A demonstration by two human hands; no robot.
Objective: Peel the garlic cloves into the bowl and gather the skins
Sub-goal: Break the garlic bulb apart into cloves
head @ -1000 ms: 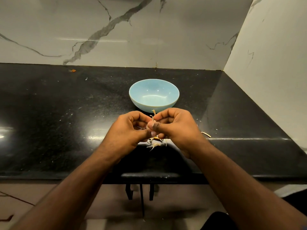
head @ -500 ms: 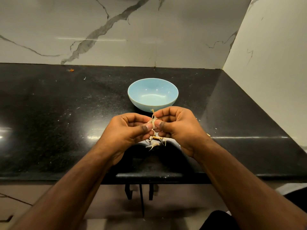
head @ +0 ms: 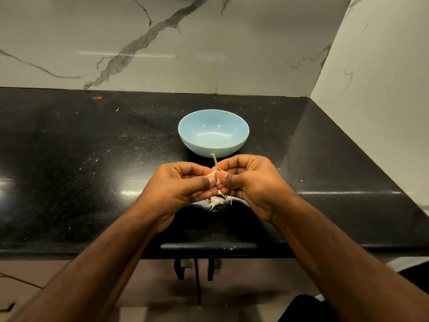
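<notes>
over the front half of the black counter, both hands are meeting in the middle, palms turned in toward each other and fingers curled. the left hand is coming in from the lower left with its thumb stretched out to the right, and the right hand is mirroring it from the lower right, thumb pointing left. the two thumb tips are sitting almost against each other, and both hands are pinching the same single garlic clove between thumbs and fingertips, so neither hand is loose or open at all. a thin dry stem is poking up out of the clove, rising above the knuckles toward the bowl. most of the clove is hidden by the fingers, so i can't tell how much skin is on it.

counting stuff: one garlic clove in the hands, one pale blue bowl sitting on the counter just beyond the hands, nothing showing inside it. one little clump of garlic skins is lying on the counter right under the hands, pale and wispy, how many pieces i can't tell. one tiny orange scrap is sitting way back near the marble wall, well apart from everything. two forearms are reaching up from the bottom edge.
</notes>
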